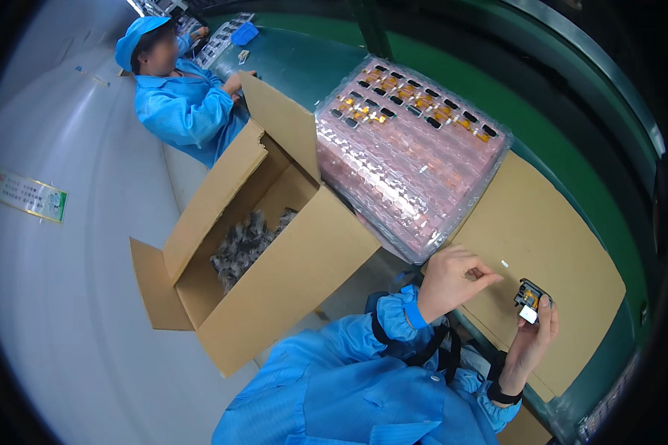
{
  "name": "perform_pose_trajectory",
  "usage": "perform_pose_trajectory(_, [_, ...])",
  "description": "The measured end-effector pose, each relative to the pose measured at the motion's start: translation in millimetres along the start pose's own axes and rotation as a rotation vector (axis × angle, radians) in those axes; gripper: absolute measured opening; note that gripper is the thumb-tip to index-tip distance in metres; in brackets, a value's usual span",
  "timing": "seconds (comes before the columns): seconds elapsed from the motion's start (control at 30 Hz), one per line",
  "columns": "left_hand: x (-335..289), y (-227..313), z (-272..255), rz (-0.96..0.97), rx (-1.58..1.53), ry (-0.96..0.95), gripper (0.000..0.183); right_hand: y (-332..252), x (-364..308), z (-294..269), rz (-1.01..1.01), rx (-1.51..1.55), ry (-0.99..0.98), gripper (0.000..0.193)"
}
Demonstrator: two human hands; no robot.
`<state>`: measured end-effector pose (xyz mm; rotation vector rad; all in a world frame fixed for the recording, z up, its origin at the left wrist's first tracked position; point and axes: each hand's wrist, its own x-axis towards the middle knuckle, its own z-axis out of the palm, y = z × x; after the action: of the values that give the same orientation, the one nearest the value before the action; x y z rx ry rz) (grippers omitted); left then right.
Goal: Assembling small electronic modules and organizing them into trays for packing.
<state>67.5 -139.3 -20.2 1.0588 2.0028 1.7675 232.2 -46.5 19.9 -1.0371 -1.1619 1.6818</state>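
My right hand (pixel 539 337) grips a small black electronic module (pixel 527 293) with an orange flex part and a white patch, held above a brown cardboard sheet (pixel 571 259). To its left, my left hand (pixel 456 283) has thumb and fingertips pinched together; whatever they hold, if anything, is too small to make out. On the sheet, just beyond those fingertips, lies a tiny white piece (pixel 505 263). Past my left hand sits a pink compartment tray (pixel 408 170) under glossy clear plastic, its far rows holding several black-and-orange modules (pixel 427 104).
Left of me stands an open cardboard box (pixel 297 274) with crumpled grey-black plastic wrappings (pixel 249 245) inside, its flaps spread out. A person in blue workwear (pixel 182 104) is beyond it at the green bench (pixel 297 52). A blue bin (pixel 244 33) sits farther along.
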Motion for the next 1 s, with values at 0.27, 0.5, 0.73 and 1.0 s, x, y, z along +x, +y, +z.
perform_pose_trajectory(0.27, [40,-16,-61,0.212,0.196,0.195,0.009,46,45,60,0.145,0.068,0.11,0.017])
perform_pose_trajectory(0.5, [47,-21,-128,0.184,0.375,0.873,0.015,60,69,53,0.177,0.041,-0.157,0.017])
perform_pose_trajectory(0.73, [47,-72,-88,0.277,0.397,0.651,0.032,68,76,39,0.272,0.014,-0.143,0.016])
perform_pose_trajectory(1.0, [50,-57,-74,0.035,0.75,0.243,0.035,72,77,48,0.259,0.174,-0.265,0.017])
